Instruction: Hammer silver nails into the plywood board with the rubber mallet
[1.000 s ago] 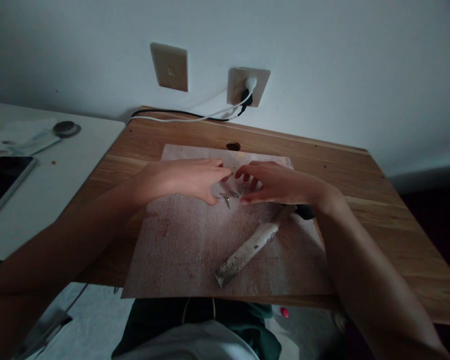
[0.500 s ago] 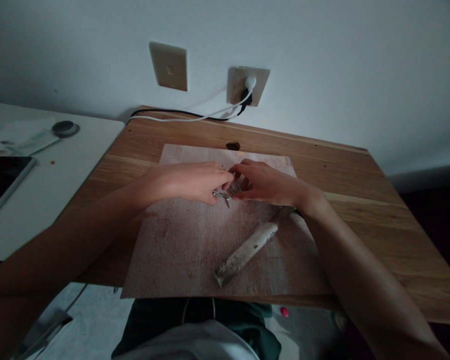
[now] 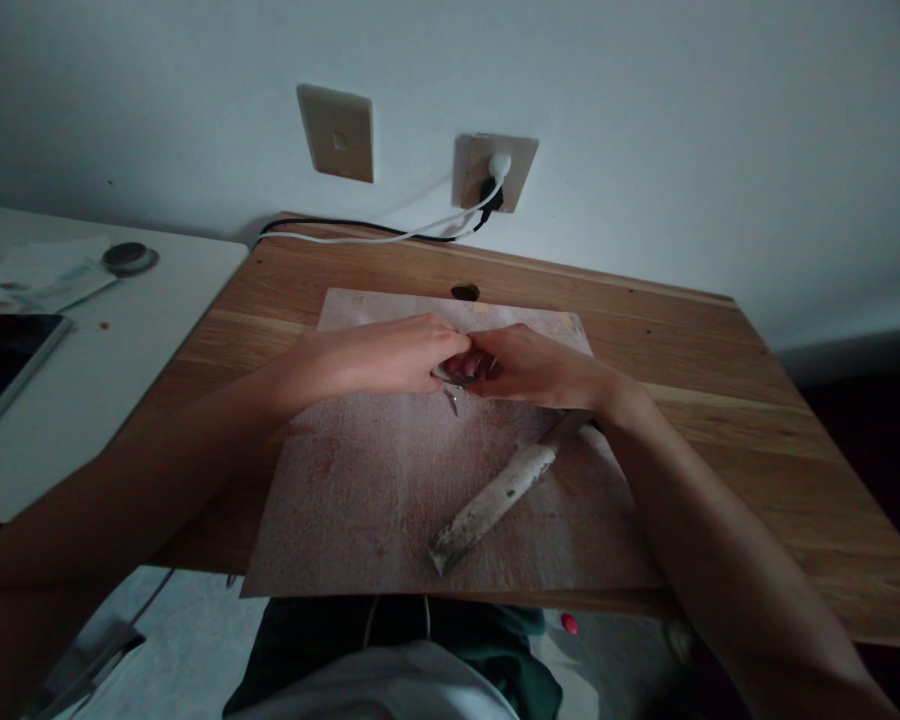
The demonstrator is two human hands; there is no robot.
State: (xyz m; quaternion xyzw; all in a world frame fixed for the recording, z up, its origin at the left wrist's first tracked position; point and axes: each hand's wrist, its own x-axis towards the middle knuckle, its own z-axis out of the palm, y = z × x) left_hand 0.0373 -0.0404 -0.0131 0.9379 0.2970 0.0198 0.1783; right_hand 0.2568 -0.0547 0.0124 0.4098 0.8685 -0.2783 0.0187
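Note:
My left hand point(image 3: 412, 355) and my right hand point(image 3: 532, 362) meet over the middle of a thin reddish-brown board point(image 3: 345, 500). Both are closed, their fingertips touching around several small shiny metal pieces that look like nails point(image 3: 454, 377). One pointed piece shows just below the fingers, over the board. Most of what the fingers hold is hidden behind them. Under my right wrist lies a tool with a worn, whitish handle point(image 3: 495, 500), slanting toward me; its far end is covered by my forearm.
The board rests on a wooden table point(image 3: 712, 430) against the wall. A white table point(image 3: 180, 280) adjoins at left, bearing a phone point(image 3: 7, 365), a round dark roll point(image 3: 127, 258) and plastic wrapping point(image 3: 45, 275). Cables point(image 3: 375, 235) run along the back to a wall socket point(image 3: 514, 165).
My hands have drawn closer together, and the right fingers have curled in tighter around the metal pieces. The handled tool and the board have stayed put.

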